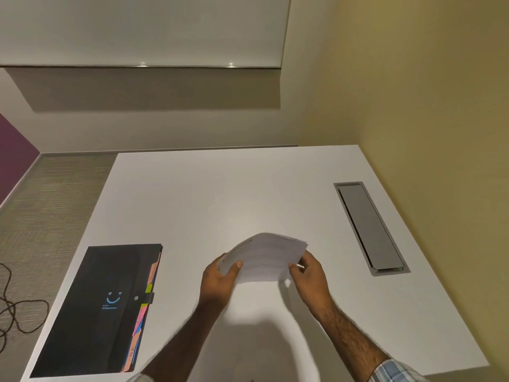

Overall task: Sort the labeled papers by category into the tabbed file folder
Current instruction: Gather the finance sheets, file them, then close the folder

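A stack of white papers (265,256) is held above the middle of the white table (220,194), bowed upward. My left hand (220,279) grips the stack's left end with the thumb on top. My right hand (309,274) pinches its right end. A black tabbed file folder (93,310) lies flat and closed at the table's left front, with a blue smiley mark on its cover. Coloured tabs in pink, orange, green and blue (141,318) stick out along its right edge. The labels on the papers are too blurred to read.
A grey cable hatch (369,227) is set into the table at the right. A yellow wall runs along the right side. Carpeted floor with a dark loose cable (16,312) lies left of the table. A whiteboard (137,28) hangs on the far wall.
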The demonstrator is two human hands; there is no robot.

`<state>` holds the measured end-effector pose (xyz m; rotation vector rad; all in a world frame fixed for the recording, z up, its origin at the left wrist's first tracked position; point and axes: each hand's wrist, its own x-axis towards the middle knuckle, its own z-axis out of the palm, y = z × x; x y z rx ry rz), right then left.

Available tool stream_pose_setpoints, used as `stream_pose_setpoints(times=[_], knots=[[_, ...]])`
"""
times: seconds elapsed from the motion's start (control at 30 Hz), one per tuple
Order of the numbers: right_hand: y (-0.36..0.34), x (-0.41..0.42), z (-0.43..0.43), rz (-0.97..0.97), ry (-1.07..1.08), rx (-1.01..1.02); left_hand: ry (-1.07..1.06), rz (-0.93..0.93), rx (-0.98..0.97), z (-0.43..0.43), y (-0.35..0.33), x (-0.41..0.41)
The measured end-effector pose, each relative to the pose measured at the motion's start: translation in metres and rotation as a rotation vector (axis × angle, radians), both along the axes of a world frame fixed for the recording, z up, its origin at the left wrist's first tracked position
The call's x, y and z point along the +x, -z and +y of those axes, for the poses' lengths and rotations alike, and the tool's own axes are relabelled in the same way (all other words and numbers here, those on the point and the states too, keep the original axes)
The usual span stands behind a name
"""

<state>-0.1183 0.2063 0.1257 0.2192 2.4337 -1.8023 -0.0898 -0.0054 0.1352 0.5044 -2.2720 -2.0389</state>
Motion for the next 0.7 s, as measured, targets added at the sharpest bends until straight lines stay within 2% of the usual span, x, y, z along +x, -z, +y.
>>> stream_pose_setpoints(times=[0.2, 0.4, 0.7], knots=[[0.001, 0.001, 0.003, 0.028, 0.061, 0.032, 0.0, 0.033, 0.049, 0.002, -0.004, -0.002], [0.01, 0.005, 0.009, -0.007, -0.012, 0.122, 0.08, -0.074, 0.039, -0.005, 0.012, 0.009], [0.027, 0.006, 0.002, -0.066, -0.033, 0.185, 0.046, -0.133, 0.067, -0.011, 0.017, 0.012]])
